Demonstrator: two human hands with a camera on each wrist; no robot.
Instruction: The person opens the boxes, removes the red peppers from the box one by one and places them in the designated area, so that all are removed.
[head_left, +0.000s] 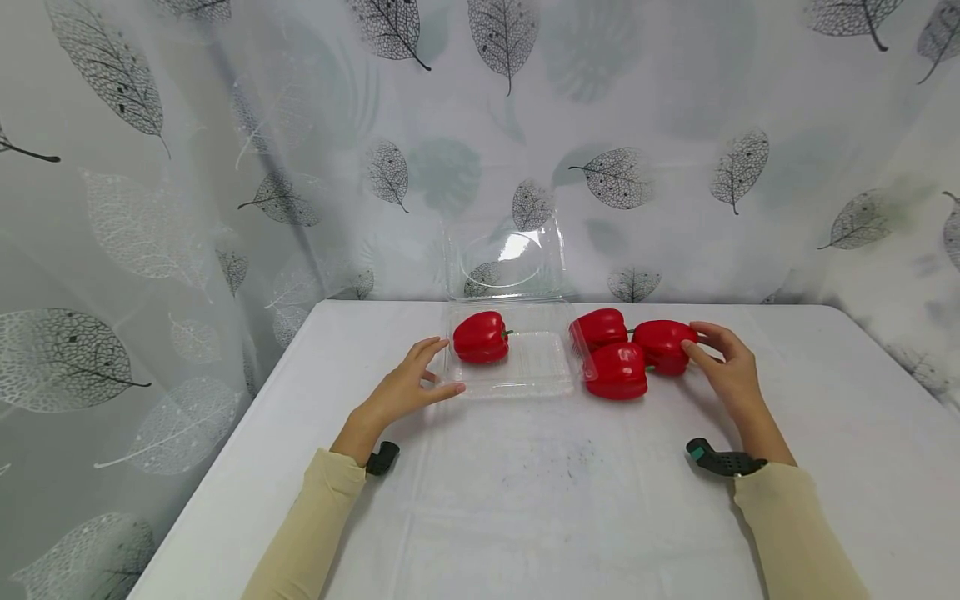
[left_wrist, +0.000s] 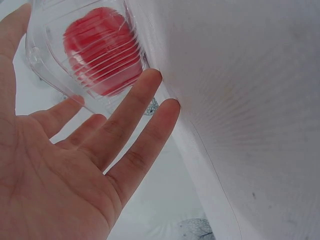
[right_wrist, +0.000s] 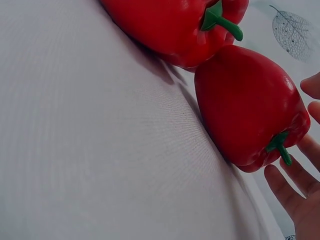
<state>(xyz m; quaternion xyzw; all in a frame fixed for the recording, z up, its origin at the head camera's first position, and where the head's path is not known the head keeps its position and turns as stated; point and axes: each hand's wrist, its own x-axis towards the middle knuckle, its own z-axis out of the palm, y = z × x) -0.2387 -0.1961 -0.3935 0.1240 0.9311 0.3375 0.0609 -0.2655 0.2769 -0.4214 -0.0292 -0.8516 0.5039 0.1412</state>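
A red bell pepper (head_left: 481, 337) lies at the left inside a clear plastic clamshell box (head_left: 525, 385), whose lid stands up behind it. My left hand (head_left: 405, 387) is beside the box's left wall, fingers spread and holding nothing; the left wrist view shows the pepper (left_wrist: 102, 50) through the ridged plastic. My right hand (head_left: 726, 367) is at the right end of another red bell pepper (head_left: 663, 343), thumb and fingers apart around that end. In the right wrist view the fingers (right_wrist: 287, 190) are fairly straight beside the stemmed pepper (right_wrist: 245, 110); firm contact is not clear.
Two more red bell peppers, one behind (head_left: 600, 327) and one in front (head_left: 617, 372), sit close together by the box's right wall. A leaf-patterned curtain (head_left: 675, 108) hangs behind the table (head_left: 525, 500) and along its left side.
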